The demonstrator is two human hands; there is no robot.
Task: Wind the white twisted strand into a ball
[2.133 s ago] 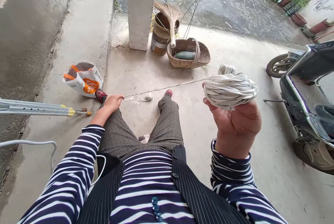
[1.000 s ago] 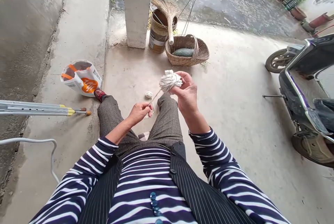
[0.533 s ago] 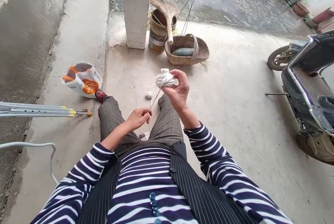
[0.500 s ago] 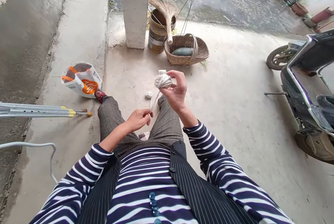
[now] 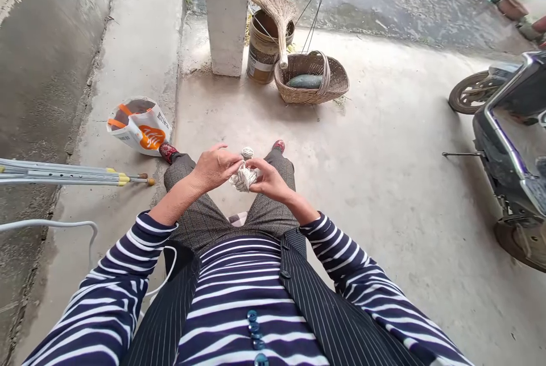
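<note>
A ball of white yarn (image 5: 242, 180), loosely wound, is held above the floor between my knees. My right hand (image 5: 271, 180) grips it from the right side, thumb and fingers closed around its edge. My left hand (image 5: 216, 168) comes over the ball's upper left, thumb and forefinger pinched at the yarn, another finger pointing up. The strand between the left fingertips is mostly hidden. Just beyond the hands a smaller white yarn ball (image 5: 247, 152) lies on the floor.
A white and orange bag (image 5: 145, 130) stands by my left foot, near crutches (image 5: 85, 174) and a white cable (image 5: 51, 222). Ahead are a pillar (image 5: 226, 19), a bucket (image 5: 260, 59) with a broom (image 5: 282, 30), and a wicker basket (image 5: 298, 95) holding a dark green gourd. Right stands a scooter (image 5: 512, 150).
My right hand has lowered the yarn ball toward me. My left hand has risen from below to meet it at the ball. The view has shifted slightly, uncovering my right shoe.
</note>
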